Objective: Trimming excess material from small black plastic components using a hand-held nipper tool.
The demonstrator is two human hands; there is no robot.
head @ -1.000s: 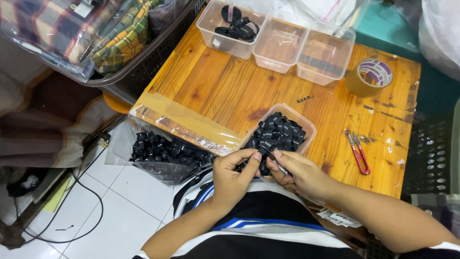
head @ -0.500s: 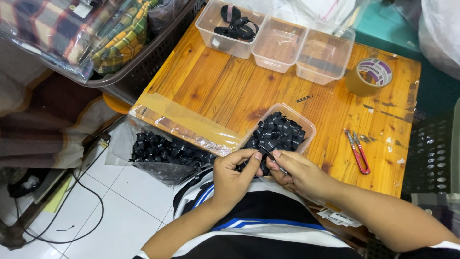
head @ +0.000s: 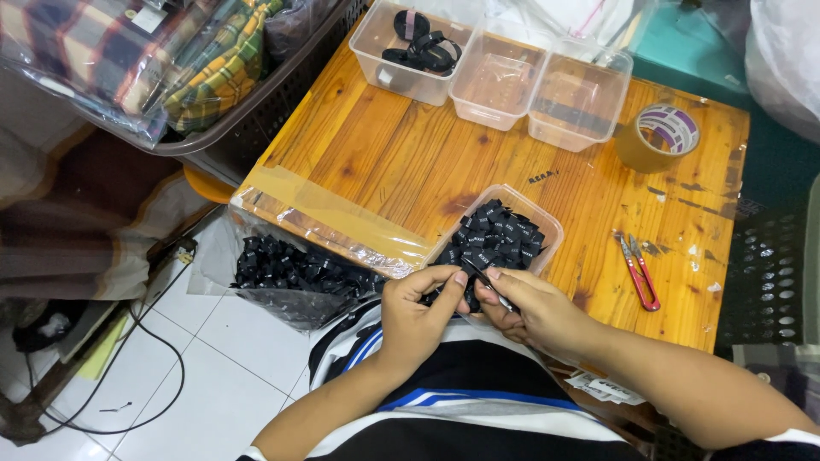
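1. A small black woven label (head: pixel 471 284) is pinched between the fingertips of the left hand (head: pixel 416 318) and the right hand (head: pixel 531 312); both hands are closed narrowly on it, thumbs and forefingers meeting over the near table edge.
2. A thin pointed metal tool (head: pixel 489 288) is seen slanting across the right hand's fingers; how it is gripped cannot be told.
3. Just beyond the pinch, touching the knuckles, a clear plastic tub (head: pixel 547 224) is found, heaped with more black labels (head: pixel 495 239).
4. To the left of the grip and lower down, a clear bag of black labels (head: pixel 286 269) is hung at the table's side above the tiled floor (head: pixel 213 376).
5. To the right of the grip, red-handled thread snips (head: pixel 639 271) are laid flat on the wooden table (head: pixel 401 162).
6. Far beyond the grip, three clear tubs are lined up at the table's back edge: the left tub (head: pixel 389 38) is loaded with black straps, the other two (head: pixel 538 90) look empty.
7. Further right at the back, a roll of brown packing tape (head: pixel 656 137) is laid flat.
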